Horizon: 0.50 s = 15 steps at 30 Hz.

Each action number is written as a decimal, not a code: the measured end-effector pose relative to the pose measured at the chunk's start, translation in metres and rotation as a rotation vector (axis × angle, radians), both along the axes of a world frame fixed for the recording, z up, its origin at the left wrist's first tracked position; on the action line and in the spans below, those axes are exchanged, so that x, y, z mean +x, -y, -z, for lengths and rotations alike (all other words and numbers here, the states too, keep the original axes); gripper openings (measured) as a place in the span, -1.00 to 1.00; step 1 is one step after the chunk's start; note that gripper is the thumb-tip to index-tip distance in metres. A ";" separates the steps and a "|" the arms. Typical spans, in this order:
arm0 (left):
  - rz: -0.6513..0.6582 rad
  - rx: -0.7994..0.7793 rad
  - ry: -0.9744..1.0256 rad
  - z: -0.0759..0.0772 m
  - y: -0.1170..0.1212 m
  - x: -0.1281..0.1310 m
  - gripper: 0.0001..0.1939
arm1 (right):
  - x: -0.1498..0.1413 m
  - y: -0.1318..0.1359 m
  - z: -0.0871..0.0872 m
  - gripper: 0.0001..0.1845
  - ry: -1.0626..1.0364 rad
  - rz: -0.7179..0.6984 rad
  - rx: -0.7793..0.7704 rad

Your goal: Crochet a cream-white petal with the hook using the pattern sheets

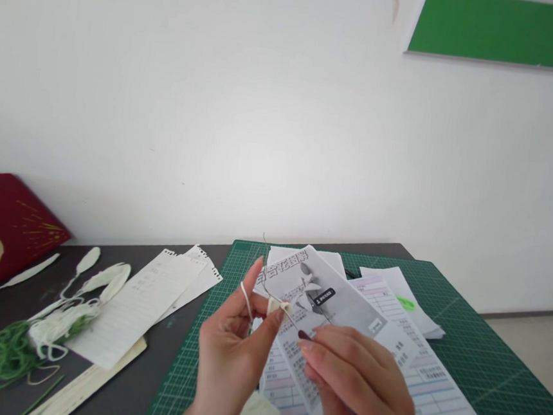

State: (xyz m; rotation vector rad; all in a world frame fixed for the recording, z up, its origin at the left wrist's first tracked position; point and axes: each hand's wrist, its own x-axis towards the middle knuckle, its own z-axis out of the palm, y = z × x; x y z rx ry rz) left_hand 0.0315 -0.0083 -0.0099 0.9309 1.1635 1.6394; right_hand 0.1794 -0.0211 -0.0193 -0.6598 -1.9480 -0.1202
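Between thumb and fingers, my left hand (240, 346) pinches a small piece of cream crochet work (277, 306). A strand of white yarn (247, 300) loops over its raised index finger, and a thin wire (266, 258) sticks up from the piece. My right hand (358, 376) grips a crochet hook (293, 321) by its dark handle. The hook's thin metal shaft reaches to the crochet work; its tip is hidden there. Both hands are above a printed sheet with a flower picture (369, 306).
Beneath the papers lies a green cutting mat (451, 313). To the left are green yarn (7, 352), white crocheted pieces (106, 276), handwritten notes (153, 287) and a dark red bag (8, 229). A bright green clip-like item (406, 303) rests on paper at right. A white wall (217, 112) stands behind.
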 end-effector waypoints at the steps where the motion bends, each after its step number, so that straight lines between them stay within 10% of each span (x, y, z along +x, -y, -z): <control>1: -0.020 0.002 -0.038 0.000 0.000 0.000 -0.37 | -0.002 0.001 -0.001 -0.62 0.050 0.022 0.034; 15: -0.165 0.130 -0.050 0.007 0.002 0.003 -0.43 | -0.007 0.004 0.020 -0.56 -0.090 0.093 0.014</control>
